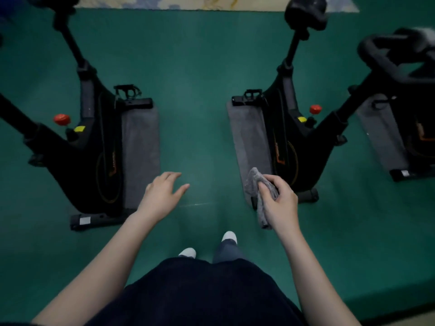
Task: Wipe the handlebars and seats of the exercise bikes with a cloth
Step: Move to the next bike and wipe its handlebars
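Head view. The right hand's (279,203) grip pinches a crumpled grey fabric cloth (253,182), held in the air just left of the black-framed exercise bike (286,137). The left hand (162,196), farther left, is relaxed and empty. The cloth touches neither the bike's black padded seat (306,12) nor its looped black handlebar (381,60), so wiping this bike apparently remains to be done.

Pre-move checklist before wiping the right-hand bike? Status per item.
1. Cloth in hand: ok, the right hand grips it.
2. Left hand free: ok, fingers relaxed, holding nothing.
3. Seat in view: ok, though blurred.
4. Handlebars in view: ok, partly cut off at the frame edge.
5. Cloth on seat or handlebars: not ok, it is well short of both.
6. Cloth clean or damp: cannot tell.
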The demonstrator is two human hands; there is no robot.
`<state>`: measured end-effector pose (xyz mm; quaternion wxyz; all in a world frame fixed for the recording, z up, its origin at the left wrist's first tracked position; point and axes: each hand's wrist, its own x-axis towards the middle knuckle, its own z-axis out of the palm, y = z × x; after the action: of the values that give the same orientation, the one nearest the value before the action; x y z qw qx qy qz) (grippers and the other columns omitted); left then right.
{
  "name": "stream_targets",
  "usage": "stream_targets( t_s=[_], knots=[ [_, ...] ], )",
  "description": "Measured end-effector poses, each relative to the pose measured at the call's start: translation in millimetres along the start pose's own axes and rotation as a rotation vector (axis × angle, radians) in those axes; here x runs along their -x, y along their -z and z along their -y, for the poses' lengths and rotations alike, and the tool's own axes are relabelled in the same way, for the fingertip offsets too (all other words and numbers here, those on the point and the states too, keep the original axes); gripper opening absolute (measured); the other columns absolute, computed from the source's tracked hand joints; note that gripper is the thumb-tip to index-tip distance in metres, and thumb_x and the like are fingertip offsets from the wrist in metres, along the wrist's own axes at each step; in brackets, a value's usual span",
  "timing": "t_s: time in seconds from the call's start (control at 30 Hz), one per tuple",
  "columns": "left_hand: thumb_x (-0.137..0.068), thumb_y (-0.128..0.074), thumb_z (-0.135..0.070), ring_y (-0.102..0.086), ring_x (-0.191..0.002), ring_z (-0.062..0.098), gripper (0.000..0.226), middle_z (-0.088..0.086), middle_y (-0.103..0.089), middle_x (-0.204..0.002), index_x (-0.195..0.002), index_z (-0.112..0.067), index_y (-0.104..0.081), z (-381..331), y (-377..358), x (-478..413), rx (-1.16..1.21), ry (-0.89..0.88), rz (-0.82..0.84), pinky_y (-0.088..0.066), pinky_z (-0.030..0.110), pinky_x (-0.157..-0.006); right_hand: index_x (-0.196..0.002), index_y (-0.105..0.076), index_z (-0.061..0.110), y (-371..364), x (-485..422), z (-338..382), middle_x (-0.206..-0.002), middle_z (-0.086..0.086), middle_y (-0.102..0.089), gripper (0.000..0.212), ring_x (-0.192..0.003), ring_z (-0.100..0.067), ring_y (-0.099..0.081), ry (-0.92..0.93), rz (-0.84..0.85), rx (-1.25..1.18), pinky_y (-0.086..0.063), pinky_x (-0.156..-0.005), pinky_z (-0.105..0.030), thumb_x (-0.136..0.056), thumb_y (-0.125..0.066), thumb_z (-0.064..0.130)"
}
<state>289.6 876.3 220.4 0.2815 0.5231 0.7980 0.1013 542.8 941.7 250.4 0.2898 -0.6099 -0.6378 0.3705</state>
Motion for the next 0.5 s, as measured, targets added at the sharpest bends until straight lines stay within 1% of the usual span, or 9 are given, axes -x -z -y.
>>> stream_targets(
  t_s=[0.1,0.23,0.37,0.47,0.5],
  knots=[
    [-0.095,-0.049,-0.042,-0.038,-0.133,0.023,0.052,0.004,-0.045,-0.143,-0.139,-0.014,-0.044,-25,-10,-6,0.026,0.048,-0.027,-0.029,0.039,-0.108,-0.101,-0.068,0.013,18,-30,-5,-0.098,-0.002,-0.067,0.014,-0.091,-0.013,-0.061,0.044,0.051,0.009,-0.044,-0.08,-0.022,-0.089,-0.061,0.01],
    [-0.095,-0.047,-0.044,-0.037,-0.133,0.021,0.053,0.001,-0.044,-0.143,-0.14,-0.016,-0.043,-52,-17,-14,0.044,0.072,-0.091,-0.028,0.037,-0.107,-0.1,-0.067,0.015,41,-64,-12,-0.096,-0.002,-0.068,0.013,-0.09,-0.015,-0.062,0.035,0.08,-0.024,-0.048,-0.08,-0.028,-0.09,-0.06,0.011],
    [-0.095,-0.047,-0.044,-0.037,-0.133,0.021,0.053,0.0,-0.044,-0.144,-0.14,-0.016,-0.043,-58,-15,-21,0.028,0.119,-0.122,-0.028,0.038,-0.106,-0.097,-0.066,0.017,47,-93,-14,-0.094,-0.002,-0.068,0.01,-0.089,-0.016,-0.062,0.045,0.108,-0.036,-0.047,-0.078,-0.028,-0.091,-0.061,0.013],
    [-0.095,-0.048,-0.044,-0.036,-0.133,0.022,0.054,0.001,-0.044,-0.144,-0.14,-0.016,-0.043,-54,-10,-30,0.032,0.17,-0.144,-0.027,0.038,-0.107,-0.099,-0.067,0.013,37,-112,-10,-0.095,-0.003,-0.068,0.01,-0.089,-0.016,-0.062,0.05,0.158,-0.031,-0.049,-0.08,-0.03,-0.091,-0.061,0.013],
    [-0.095,-0.048,-0.044,-0.036,-0.133,0.022,0.054,0.001,-0.044,-0.144,-0.14,-0.016,-0.043,-52,-7,-34,0.036,0.187,-0.148,-0.027,0.038,-0.107,-0.098,-0.067,0.014,31,-119,-7,-0.094,-0.002,-0.068,0.01,-0.089,-0.015,-0.062,0.058,0.173,-0.025,-0.048,-0.08,-0.029,-0.09,-0.061,0.012]
  ],
)
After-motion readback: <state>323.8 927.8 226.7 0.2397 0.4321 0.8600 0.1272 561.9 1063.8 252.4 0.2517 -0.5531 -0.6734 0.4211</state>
